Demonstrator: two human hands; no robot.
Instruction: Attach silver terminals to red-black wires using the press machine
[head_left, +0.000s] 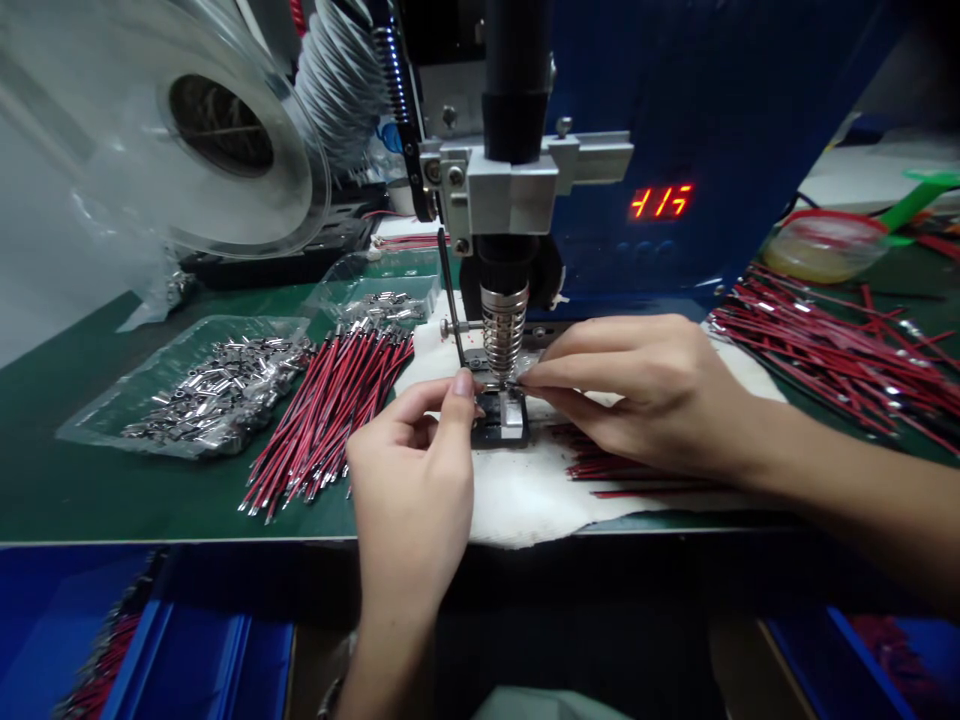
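Left of my fingers, bundled red-and-black wires (pixel 330 410) slant, near ends leftward toward me, far ends rightward. My left hand (pixel 420 460) pinches at the fixture (pixel 513 416); opposite, my right hand (pixel 649 390) has fingertips together, both grips' contents unclear, over loose wires (pixel 600 467) lying sideways.

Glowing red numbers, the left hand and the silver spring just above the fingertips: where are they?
Red numbers (pixel 661 203): head view, on the middle digit.
Left hand (pixel 421 462): head view, its middle, below the thumb.
Silver spring (pixel 503 323): head view, on its middle coils.
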